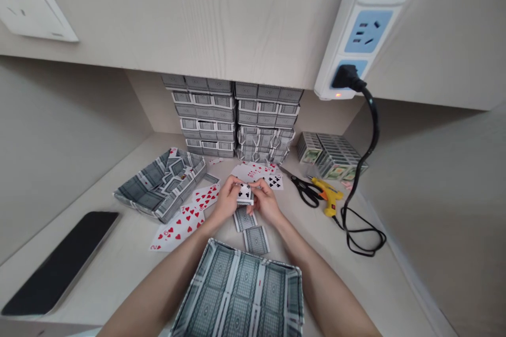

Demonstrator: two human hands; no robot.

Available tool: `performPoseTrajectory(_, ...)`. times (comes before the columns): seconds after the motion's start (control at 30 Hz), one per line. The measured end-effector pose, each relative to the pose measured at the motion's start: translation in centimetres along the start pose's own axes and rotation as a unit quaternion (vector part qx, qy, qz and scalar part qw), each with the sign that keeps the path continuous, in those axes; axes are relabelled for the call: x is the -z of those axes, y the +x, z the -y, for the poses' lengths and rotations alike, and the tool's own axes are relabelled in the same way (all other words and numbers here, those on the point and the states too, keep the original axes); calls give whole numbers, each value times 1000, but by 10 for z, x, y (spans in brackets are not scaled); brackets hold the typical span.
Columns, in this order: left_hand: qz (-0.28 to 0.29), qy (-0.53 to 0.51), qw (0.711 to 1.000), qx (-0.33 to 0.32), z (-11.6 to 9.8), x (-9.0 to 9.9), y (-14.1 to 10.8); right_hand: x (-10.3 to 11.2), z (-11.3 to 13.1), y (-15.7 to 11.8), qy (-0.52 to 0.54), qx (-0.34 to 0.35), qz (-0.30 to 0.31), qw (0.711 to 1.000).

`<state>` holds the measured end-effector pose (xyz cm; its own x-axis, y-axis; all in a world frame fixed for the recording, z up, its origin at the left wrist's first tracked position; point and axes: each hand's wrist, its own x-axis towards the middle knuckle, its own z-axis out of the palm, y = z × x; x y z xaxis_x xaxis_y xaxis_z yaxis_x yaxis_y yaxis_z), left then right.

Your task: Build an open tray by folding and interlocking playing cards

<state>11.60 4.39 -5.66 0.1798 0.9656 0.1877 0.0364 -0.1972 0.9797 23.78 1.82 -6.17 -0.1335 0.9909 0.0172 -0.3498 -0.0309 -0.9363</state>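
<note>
Both hands meet at the middle of the table. Between them is a small folded playing card (244,192) with black club marks. My left hand (228,197) grips its left side and my right hand (264,199) its right side, fingers closed on it. Just below the hands, two face-down cards (256,239) lie on the table. Red heart cards (179,229) are spread to the left, and more face-up cards (255,170) lie behind the hands. Between my forearms, close to the camera, sits a large box made of cards (239,287).
Stacked card boxes (209,126) stand at the back. An open card tray (158,189) and a black phone-like slab (59,263) are at left. Scissors (306,189), a yellow glue gun (330,197) with its cable and packed card decks (334,152) are at right. A power strip (356,47) hangs above.
</note>
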Motion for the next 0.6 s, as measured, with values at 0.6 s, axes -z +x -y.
performPoseTrajectory(0.6, 38, 104, 993, -33, -4, 4, -7, 6, 11, -9, 124, -211, 101, 964)
